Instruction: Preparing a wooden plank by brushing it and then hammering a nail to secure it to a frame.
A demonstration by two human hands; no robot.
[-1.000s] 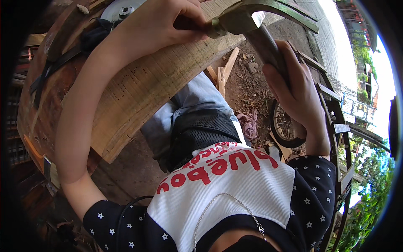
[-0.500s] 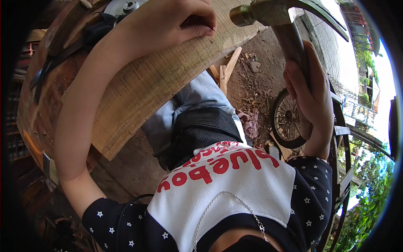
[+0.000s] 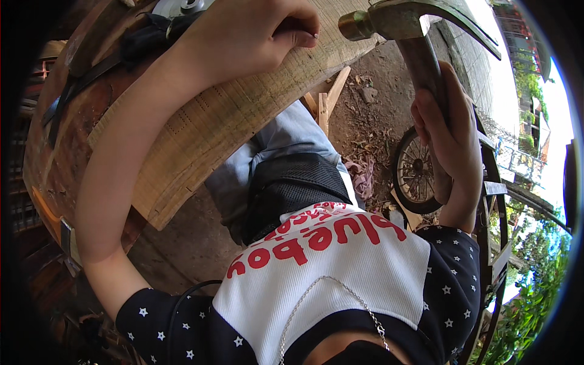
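My right hand (image 3: 449,125) is wrapped round the handle of a claw hammer (image 3: 398,21), held up to the right of a wooden plank (image 3: 201,155). The hammer's striking face points left toward my other hand, and its claw curves away to the right. Low over the plank's far part, my left hand (image 3: 267,33) is closed in a pinch. A tiny pale speck shows at its fingertips; whatever lies between them is too small to name. Rows of small dark marks run across the plank's face.
Left of the plank, a dark strap and black bundle (image 3: 137,45) lie on a reddish-brown wooden surface (image 3: 73,164), near a round metal disc (image 3: 176,7). Below the hammer are a spoked wheel (image 3: 417,170), a wooden leg (image 3: 334,91) and a crumpled pink cloth (image 3: 362,176) on the ground.
My left hand has shifted slightly to the right and farther along the plank, still pinched. The hammer stays nearly where it was, moved only a little.
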